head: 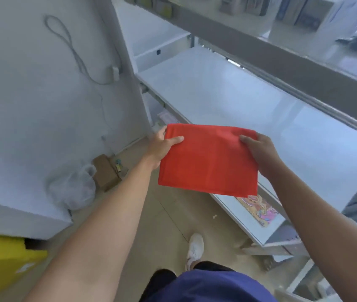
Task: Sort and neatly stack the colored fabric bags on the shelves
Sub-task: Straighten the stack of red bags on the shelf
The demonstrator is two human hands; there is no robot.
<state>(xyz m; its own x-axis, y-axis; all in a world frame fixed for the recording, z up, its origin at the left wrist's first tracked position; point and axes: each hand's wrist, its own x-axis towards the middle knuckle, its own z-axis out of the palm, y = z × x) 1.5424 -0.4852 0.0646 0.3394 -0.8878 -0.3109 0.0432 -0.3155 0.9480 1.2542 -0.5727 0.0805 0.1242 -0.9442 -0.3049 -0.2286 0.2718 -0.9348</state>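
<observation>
Both hands, left and right, pinch a flat folded red fabric bag by its sides just before the bare white shelf; placing step, next lay it flat there.

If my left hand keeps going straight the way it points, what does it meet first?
Likely the front edge of the white shelf, just past the red bag the left hand holds; depth is unclear.

Shop/stockrm: white metal shelving w/ boxed goods up top, cardboard box on floor.
</observation>
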